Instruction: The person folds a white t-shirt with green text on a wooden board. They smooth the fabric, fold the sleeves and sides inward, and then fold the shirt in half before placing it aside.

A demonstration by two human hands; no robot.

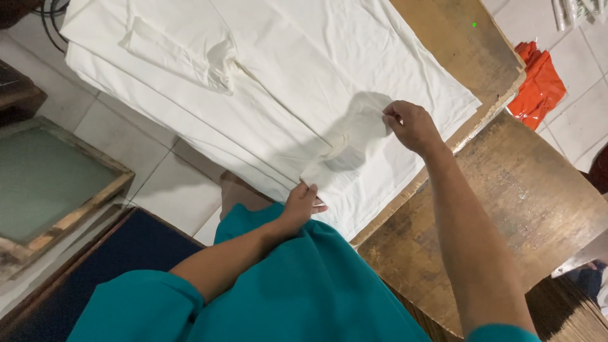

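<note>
A white garment (272, 76) lies spread flat on a wooden board (462, 38). My right hand (410, 125) pinches a fold of the white cloth near its right side and lifts it slightly. My left hand (301, 204) grips the cloth's near edge, fingers closed on the hem. Between the two hands a raised flap of fabric (345, 142) casts a shadow. A folded sleeve (183, 50) rests on the upper left part of the garment.
A second wooden board (506, 209) lies to the right. An orange plastic bag (538, 85) sits on the tiled floor. At the left stands a wooden-framed screen (44, 183), with a dark blue panel (120, 253) beside it.
</note>
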